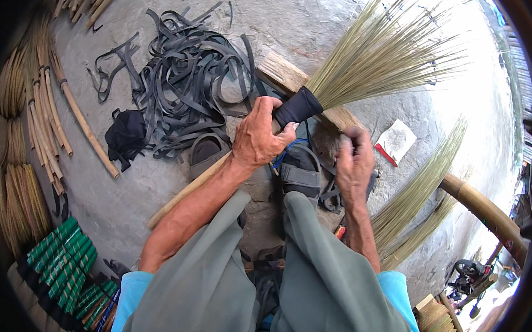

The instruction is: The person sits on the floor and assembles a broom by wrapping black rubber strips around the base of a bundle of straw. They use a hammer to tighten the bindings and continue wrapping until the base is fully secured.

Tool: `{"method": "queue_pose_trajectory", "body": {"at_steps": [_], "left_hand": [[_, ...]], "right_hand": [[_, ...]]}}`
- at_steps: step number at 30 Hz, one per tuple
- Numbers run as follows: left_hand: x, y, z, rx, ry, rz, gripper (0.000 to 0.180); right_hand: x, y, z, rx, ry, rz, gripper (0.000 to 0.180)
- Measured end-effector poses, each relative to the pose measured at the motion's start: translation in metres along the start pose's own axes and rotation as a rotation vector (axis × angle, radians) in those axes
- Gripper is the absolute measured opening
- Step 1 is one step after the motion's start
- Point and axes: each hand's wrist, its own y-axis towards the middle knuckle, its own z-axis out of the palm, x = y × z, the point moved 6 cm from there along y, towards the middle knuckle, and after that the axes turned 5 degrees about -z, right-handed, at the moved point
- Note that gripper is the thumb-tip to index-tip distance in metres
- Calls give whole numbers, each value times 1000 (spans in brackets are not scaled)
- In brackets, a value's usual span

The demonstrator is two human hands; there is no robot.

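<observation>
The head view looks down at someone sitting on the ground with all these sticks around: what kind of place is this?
Probably a small open-air broom-making workshop. The left hand grips a half-made broom at its black binding, a heap of black rubber strips lies on the concrete floor, and bundled broom handles lie alongside.

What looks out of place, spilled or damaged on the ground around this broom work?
Nothing looks damaged. The black rubber strips lie in a loose tangle on the concrete, not bundled like the stacked sticks. The left hand grips the broom at its black binding; the right hand is beside it.
</observation>
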Motion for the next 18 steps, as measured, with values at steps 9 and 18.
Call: {"method": "queue_pose_trajectory", "body": {"at_steps": [9,18], "left_hand": [[-4,-3,-1,-65,-44,64,60],[-7,-5,-3,-77,-5,88,61]], "right_hand": [[58,10,59,178,131,-146,28],[63,20,61,266,17,-146,35]]}}
